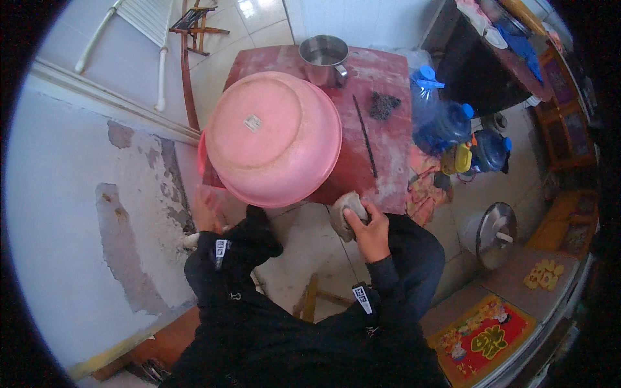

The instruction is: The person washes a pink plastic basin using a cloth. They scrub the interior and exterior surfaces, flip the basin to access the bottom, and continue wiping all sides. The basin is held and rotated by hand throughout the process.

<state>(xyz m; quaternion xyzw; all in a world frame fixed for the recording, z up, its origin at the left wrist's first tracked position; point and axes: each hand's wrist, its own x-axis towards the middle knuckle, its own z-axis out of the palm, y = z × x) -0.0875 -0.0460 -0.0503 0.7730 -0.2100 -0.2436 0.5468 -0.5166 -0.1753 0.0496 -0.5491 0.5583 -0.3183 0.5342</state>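
Right fingers (373,211) clasp grey cloth (340,211), left fingers (206,207) unclear, by red table (390,155) on tiles (304,249).

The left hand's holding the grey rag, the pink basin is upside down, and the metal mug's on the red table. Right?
Not quite: the head view shows the right hand holding the grey rag. The rest stands: pink basin upside down, metal mug on the red table.

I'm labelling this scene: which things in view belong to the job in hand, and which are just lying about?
Likely part of the job:
grey wad, apparently cloth, gripped by the right hand
upturned pink basin, near the blurred left hand

Likely just lying about, as neither hand touches them:
steel mug
dark scouring pad
thin dark stick
blue-capped bottles
steel lid
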